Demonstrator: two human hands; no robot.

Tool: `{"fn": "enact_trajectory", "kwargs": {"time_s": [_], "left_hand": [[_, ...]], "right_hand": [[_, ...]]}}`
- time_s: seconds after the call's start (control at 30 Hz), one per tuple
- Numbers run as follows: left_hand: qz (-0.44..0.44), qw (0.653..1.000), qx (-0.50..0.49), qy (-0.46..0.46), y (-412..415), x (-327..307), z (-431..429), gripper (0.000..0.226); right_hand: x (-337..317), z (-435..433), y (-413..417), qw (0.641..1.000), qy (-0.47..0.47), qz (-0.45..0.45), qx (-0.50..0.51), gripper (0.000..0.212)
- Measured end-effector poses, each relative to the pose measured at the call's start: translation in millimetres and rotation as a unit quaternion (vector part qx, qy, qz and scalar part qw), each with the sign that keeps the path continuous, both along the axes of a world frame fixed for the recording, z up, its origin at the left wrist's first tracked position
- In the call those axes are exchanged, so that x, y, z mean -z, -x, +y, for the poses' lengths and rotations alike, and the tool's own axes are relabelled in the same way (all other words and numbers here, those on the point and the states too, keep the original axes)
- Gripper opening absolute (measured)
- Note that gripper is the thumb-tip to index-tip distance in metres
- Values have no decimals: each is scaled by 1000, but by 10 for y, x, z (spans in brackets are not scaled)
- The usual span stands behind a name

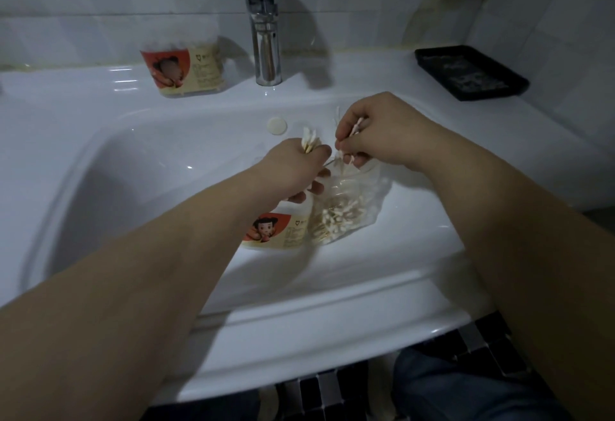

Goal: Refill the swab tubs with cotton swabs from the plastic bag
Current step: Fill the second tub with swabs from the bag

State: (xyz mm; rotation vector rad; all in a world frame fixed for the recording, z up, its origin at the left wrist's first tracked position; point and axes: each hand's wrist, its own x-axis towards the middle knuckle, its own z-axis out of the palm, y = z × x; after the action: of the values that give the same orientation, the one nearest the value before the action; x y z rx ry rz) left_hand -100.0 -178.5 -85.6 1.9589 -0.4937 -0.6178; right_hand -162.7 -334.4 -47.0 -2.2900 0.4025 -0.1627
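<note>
Both hands are working over the sink (139,167). The left hand (293,167) is gripping a small bunch of swabs (307,143), while the right hand (376,131) is pinching a few more just above the bag (346,211). The near tub (276,231) is sitting beside the bag; best gather swabs aligned, then drop them in together. The tub's mouth is hidden under the left wrist. A second tub (186,68) is blurring by the tap (264,21).

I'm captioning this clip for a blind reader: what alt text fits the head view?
Over a white sink, the left hand grips a bundle of cotton swabs and the right hand pinches a few more above a clear plastic bag beside a swab tub. A second tub stands by the faucet.
</note>
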Motion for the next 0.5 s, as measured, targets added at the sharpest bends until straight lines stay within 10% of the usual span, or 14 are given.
{"fn": "enact_trajectory", "kwargs": {"time_s": [0.5], "left_hand": [[-66, 995, 68, 36, 36, -33, 2, 12]], "right_hand": [[32, -53, -39, 996, -75, -46, -15, 17]]}}
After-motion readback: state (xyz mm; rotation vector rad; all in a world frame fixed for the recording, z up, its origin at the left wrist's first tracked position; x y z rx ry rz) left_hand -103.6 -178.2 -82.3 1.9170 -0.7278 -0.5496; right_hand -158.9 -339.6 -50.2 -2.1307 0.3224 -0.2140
